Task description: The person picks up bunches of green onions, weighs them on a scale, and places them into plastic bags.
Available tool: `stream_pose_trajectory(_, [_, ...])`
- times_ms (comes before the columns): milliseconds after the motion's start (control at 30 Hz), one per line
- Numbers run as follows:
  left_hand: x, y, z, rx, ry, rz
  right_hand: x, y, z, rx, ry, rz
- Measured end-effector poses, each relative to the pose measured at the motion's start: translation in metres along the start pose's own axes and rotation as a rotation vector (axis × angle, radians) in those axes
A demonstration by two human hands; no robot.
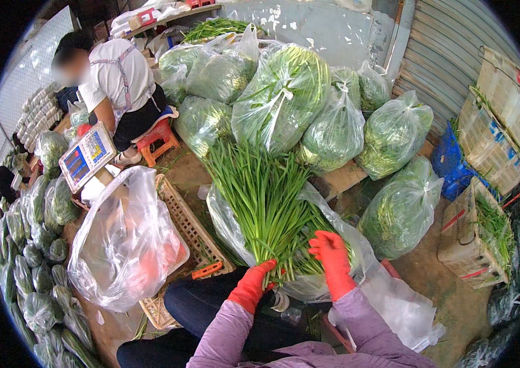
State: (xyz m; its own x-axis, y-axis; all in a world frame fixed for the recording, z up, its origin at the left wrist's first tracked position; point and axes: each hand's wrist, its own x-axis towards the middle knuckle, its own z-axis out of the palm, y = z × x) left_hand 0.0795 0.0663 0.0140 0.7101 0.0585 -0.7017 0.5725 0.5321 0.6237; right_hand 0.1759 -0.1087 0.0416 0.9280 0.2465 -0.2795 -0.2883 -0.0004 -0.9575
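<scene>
In the head view, the person sat with dark-trousered knees apart, both forearms in lilac sleeves reaching forward from the lower edge. Both hands wore red gloves. The left hand [252,283] was curled closed around the cut base of a bundle of long green chives [266,196], fingers wrapped over the stems just above the knees. The right hand [332,257] lay flatter, fingers spread and pressed on the stems' lower right side, resting on them rather than gripping. The chives fanned up and away from the hands, lying in an opened clear plastic bag [358,245] on the ground.

To the left, an inflated clear plastic bag [125,245] sat just beside the left knee, leaning over a pale plastic crate [192,230]. Behind the chives, tied bags of greens [284,92] were stacked in a wall, touching the leaf tips. On the right, more filled bags and cardboard boxes [499,129] stood near. A bare patch of ground [431,270] lay open to the right of the hands. At the upper left, another person [119,86] sat on a red stool beside a weighing scale [87,156].
</scene>
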Motion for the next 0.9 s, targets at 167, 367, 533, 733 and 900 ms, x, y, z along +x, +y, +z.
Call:
stream_pose_trajectory(167, [0.005,-0.001,-0.007,-0.108,-0.094,-0.054,0.025,0.116,-0.034,-0.637,-0.086,0.053])
stream_pose_trajectory(367, [0.0,-0.023,-0.032,0.262,-0.059,0.308,-0.019,0.07,0.058,-0.493,-0.234,0.052])
stream_pose_trajectory(533, [-0.027,-0.011,-0.01,-0.124,-0.192,0.19,-0.045,0.032,0.071,-0.692,-0.273,-0.099])
stream_pose_trajectory(733, [-0.05,0.013,-0.014,-0.065,-0.246,0.021,-0.046,0.018,0.026,-0.458,-0.108,-0.237])
stream_pose_trajectory(900, [-0.051,0.01,-0.017,-0.066,-0.294,0.063,-0.035,-0.022,0.031,0.094,0.033,0.166])
